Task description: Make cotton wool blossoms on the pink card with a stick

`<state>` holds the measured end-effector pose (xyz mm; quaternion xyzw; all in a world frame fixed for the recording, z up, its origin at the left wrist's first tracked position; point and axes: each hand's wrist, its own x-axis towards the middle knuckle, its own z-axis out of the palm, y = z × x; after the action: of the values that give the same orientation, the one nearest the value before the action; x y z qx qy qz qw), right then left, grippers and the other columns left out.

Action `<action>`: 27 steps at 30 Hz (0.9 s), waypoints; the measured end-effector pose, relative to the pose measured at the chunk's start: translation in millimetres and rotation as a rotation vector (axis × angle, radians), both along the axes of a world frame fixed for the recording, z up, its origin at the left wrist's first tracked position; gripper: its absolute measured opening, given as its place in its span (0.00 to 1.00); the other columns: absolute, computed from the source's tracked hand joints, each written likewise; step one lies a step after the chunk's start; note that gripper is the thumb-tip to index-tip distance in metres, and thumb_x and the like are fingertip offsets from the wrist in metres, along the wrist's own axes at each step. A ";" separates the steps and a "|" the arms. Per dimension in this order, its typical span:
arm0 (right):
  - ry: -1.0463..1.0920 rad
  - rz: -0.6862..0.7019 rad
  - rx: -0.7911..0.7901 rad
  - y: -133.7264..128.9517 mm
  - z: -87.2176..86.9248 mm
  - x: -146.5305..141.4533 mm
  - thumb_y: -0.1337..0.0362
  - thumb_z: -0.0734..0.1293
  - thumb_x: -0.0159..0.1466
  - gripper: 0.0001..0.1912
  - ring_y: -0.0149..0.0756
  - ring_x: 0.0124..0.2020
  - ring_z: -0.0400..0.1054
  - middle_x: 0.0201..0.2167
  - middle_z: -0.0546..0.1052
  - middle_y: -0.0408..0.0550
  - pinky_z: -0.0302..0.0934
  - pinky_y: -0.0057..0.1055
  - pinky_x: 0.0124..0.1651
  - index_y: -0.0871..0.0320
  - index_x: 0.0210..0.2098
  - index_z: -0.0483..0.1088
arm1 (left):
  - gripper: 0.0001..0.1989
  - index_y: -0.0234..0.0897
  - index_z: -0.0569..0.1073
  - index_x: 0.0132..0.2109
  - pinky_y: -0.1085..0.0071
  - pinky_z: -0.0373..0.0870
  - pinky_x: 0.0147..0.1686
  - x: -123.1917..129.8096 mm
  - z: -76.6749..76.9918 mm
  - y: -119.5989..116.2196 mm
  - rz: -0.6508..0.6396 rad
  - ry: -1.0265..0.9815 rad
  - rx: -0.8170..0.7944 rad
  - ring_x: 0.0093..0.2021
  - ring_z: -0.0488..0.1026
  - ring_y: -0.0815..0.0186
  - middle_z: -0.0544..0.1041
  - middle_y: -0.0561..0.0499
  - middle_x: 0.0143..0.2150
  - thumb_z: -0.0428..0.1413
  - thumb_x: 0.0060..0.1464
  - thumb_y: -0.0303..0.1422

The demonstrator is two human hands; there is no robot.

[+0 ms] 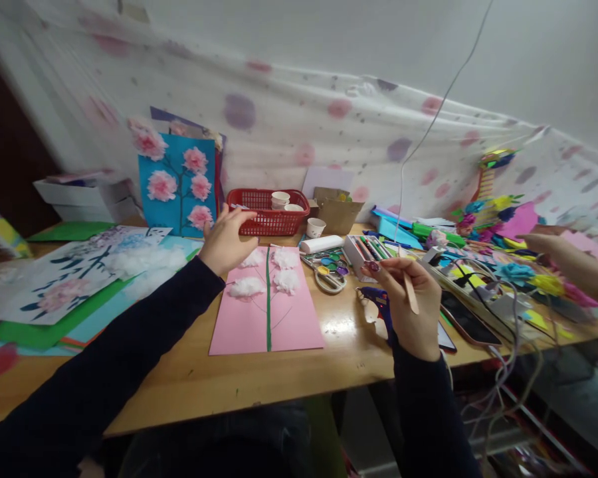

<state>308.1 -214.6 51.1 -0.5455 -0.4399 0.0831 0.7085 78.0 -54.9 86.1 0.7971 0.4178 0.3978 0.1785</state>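
My left hand (226,240) hovers at the upper left edge of a pink sheet (299,325), its fingers stretched out and holding nothing. Several white cotton tufts (246,287) sit on the sheet beside a green vertical stem (268,312) with thin drawn branches. To the right, my right hand (412,302) is closed on a wooden craft stick (410,293), which tilts down across the palm. At its fingertips is a small dark reddish piece (373,266), too small to name. A blue glue gun (377,296) lies just beside and partly behind this hand.
A red basket (269,222) with paper cups stands behind the sheet. Scissors (330,281), a marker box (353,251) and a phone (466,317) lie to the right, near tangled cables. Another person's hand (553,249) reaches in there. Flower pictures (177,182) stand at left.
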 end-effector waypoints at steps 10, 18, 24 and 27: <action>0.052 0.120 -0.023 3.1 -4.5 -13.4 0.61 0.72 0.53 0.10 0.37 0.31 0.74 0.28 0.78 0.44 0.67 0.32 0.35 0.56 0.31 0.68 | 0.13 0.31 0.76 0.41 0.67 0.72 0.41 95.4 -20.8 -61.2 -0.824 -0.245 -0.381 0.37 0.76 0.63 0.79 0.45 0.37 0.61 0.45 0.31; 0.264 0.343 -0.075 6.1 1.7 -10.1 0.53 0.64 0.60 0.12 0.40 0.35 0.76 0.32 0.80 0.47 0.69 0.42 0.44 0.56 0.31 0.69 | 0.11 0.34 0.79 0.34 0.68 0.69 0.39 85.7 -31.0 -57.1 -0.589 -0.241 -0.201 0.32 0.74 0.64 0.78 0.47 0.29 0.53 0.54 0.34; 0.317 0.378 -0.095 4.9 2.9 -1.2 0.48 0.60 0.61 0.17 0.44 0.41 0.74 0.37 0.80 0.51 0.67 0.45 0.46 0.56 0.32 0.69 | 0.08 0.29 0.78 0.31 0.68 0.73 0.36 71.3 -25.6 -38.0 -0.594 -0.498 -0.579 0.30 0.75 0.66 0.79 0.45 0.28 0.62 0.43 0.31; 0.267 0.333 -0.070 -0.5 6.1 2.1 0.49 0.60 0.61 0.17 0.44 0.46 0.72 0.41 0.79 0.51 0.65 0.44 0.49 0.55 0.34 0.70 | 0.08 0.29 0.77 0.27 0.68 0.73 0.35 63.9 -20.6 -33.7 -0.536 -0.528 -0.656 0.26 0.74 0.69 0.78 0.47 0.26 0.65 0.39 0.29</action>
<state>310.2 -215.1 57.1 -0.4737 -0.4229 0.2858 0.7177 141.9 -88.6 65.5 0.6502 0.2421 0.3740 0.6154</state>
